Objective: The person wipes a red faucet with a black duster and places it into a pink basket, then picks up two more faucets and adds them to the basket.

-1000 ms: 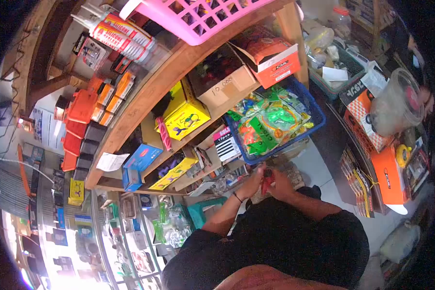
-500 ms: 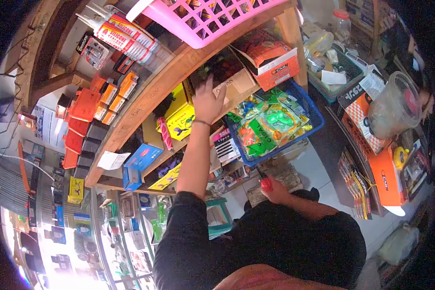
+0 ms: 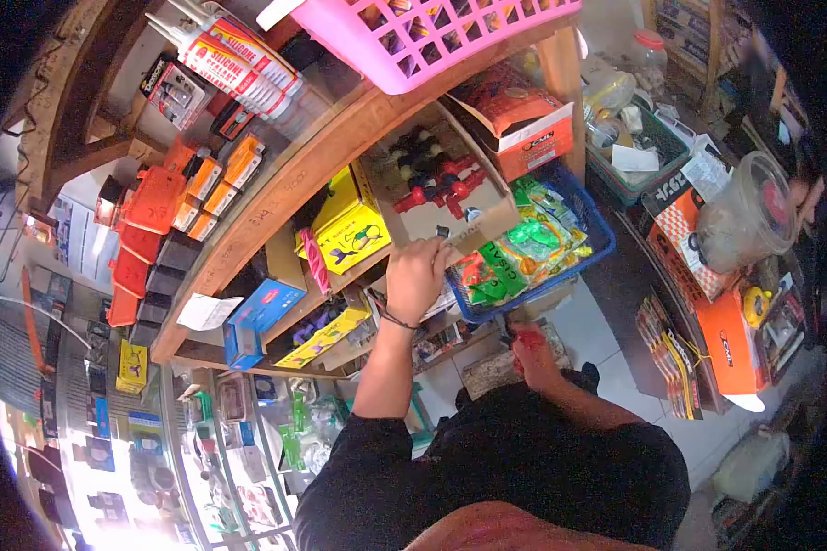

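My left hand (image 3: 415, 280) grips the front edge of an open cardboard box (image 3: 487, 230), which juts out from the wooden shelf. Inside the box lie red items (image 3: 446, 186) and black ones with pale ends. My right hand (image 3: 535, 356) is lower down, closed around a red-handled tool with a dark tip. A blue basket (image 3: 599, 220) of green and yellow packets is just right of the box. Left of the box stands a yellow box (image 3: 351, 230), and an orange box (image 3: 538, 142) sits behind the basket.
A pink basket (image 3: 432, 50) overhangs the wooden shelf beam (image 3: 285, 188). Silicone tubes (image 3: 234, 64) and red cases (image 3: 153, 207) are at the upper left. At the right, a clear plastic tub (image 3: 744, 216) and an orange carton (image 3: 728, 354) line the counter. A glass display case is lower left.
My left hand has moved from the box's upper front down to its front edge. The cardboard box now sticks out farther and its contents show. My right hand has shifted slightly.
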`<state>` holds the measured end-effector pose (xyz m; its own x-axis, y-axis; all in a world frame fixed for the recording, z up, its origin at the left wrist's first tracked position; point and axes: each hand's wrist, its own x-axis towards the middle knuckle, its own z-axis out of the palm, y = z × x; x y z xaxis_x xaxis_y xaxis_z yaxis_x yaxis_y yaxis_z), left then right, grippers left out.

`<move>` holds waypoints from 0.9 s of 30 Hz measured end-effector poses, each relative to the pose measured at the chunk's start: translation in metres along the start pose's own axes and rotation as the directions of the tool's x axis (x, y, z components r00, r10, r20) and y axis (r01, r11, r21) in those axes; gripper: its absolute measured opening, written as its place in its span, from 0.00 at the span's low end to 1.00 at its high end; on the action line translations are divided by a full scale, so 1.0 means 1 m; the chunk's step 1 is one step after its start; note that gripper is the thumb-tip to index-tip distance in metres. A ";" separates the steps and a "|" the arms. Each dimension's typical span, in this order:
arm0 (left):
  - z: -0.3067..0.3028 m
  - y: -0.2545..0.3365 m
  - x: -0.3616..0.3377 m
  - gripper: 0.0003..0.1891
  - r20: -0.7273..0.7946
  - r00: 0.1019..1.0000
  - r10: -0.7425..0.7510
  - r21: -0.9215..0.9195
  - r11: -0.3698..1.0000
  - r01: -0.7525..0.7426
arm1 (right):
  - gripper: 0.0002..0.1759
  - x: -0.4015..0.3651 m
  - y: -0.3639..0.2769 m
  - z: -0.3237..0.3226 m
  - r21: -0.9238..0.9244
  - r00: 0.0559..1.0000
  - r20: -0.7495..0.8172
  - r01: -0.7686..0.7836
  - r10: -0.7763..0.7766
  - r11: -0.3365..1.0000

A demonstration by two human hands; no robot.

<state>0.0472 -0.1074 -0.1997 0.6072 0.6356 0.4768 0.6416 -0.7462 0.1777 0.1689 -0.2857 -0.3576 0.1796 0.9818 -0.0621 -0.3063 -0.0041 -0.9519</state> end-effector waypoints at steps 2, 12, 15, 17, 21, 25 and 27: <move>-0.006 0.008 -0.004 0.12 -0.006 1.000 0.009 -0.015 1.000 -0.009 | 0.15 0.006 -0.023 0.007 0.053 0.998 -0.006 -0.060 0.060 0.997; -0.001 0.039 -0.088 0.21 0.003 0.982 -0.190 -0.468 0.867 0.169 | 0.18 0.028 -0.057 0.043 0.169 0.981 -0.158 0.140 -0.113 0.976; 0.003 0.033 -0.105 0.26 0.264 0.937 -0.229 -0.572 0.745 0.344 | 0.19 0.033 -0.056 0.048 0.236 0.997 -0.026 0.071 -0.067 0.969; -0.006 0.026 -0.103 0.29 0.304 0.941 -0.152 -0.581 0.753 0.309 | 0.19 0.031 -0.064 0.054 0.266 0.999 -0.019 0.052 -0.049 0.963; -0.016 0.022 -0.095 0.25 0.305 0.941 -0.148 -0.550 0.780 0.300 | 0.20 0.037 -0.080 0.059 0.293 0.998 0.057 -0.041 0.026 0.955; -0.036 0.012 -0.080 0.24 0.383 0.917 -0.115 -0.485 0.820 0.305 | 0.22 0.054 -0.109 0.054 0.073 0.987 0.150 0.053 -0.063 0.996; -0.045 0.011 -0.069 0.26 0.181 0.975 -0.133 -0.536 0.818 0.211 | 0.23 0.067 -0.118 0.051 -0.135 0.955 0.206 0.244 -0.214 0.960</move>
<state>-0.0088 -0.1688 -0.1922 0.5912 0.7543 0.2855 0.4013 -0.5822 0.7071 0.1691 -0.2097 -0.2343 0.0441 0.9776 0.2059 -0.1237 0.2099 -0.9699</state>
